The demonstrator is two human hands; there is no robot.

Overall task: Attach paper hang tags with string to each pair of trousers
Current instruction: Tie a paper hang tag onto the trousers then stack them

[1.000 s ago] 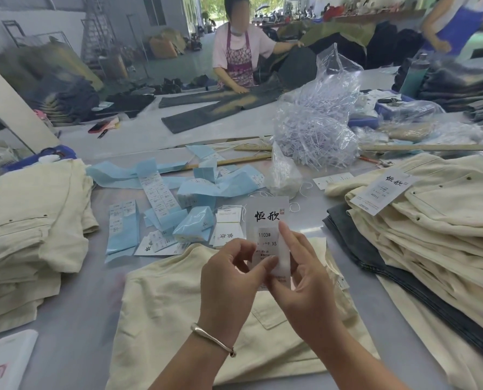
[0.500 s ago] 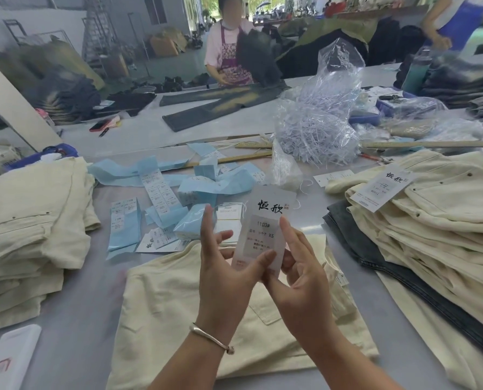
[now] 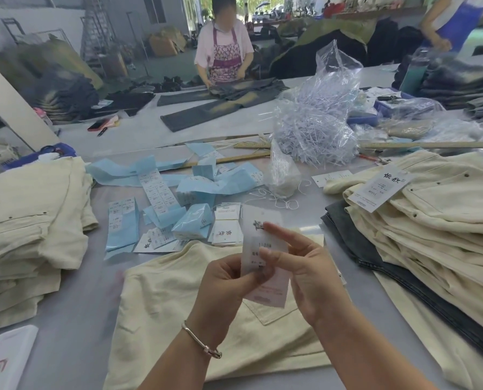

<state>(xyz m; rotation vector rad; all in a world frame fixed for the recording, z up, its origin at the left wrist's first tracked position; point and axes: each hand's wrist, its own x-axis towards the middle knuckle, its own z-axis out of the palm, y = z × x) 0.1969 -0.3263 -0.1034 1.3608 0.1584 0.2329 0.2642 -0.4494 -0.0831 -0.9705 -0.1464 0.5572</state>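
Paper tag [image 3: 264, 266] held upright above cream trousers [image 3: 206, 319] lying flat on the grey surface [image 3: 74, 333]. Left hand [image 3: 223, 288] pinching its lower edge, right hand [image 3: 310, 274] behind it with fingers [image 3: 282, 233] spread across the print (blurred). Loose string [image 3: 277, 197] beyond, near tagged trousers [image 3: 431, 220] stacked at right

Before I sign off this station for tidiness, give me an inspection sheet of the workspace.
Surface: grey table, largely covered.
Job's things: hang tag held over cream trousers; loose strings; tag stack; tagged pile to the right.
Clutter: blue sticker sheets, bag of plastic ties, wooden sticks.
Grippers: left hand pinches the tag; right hand fingers press its face.
Cables: nothing seen.
Surroundings: two people work at far tables.
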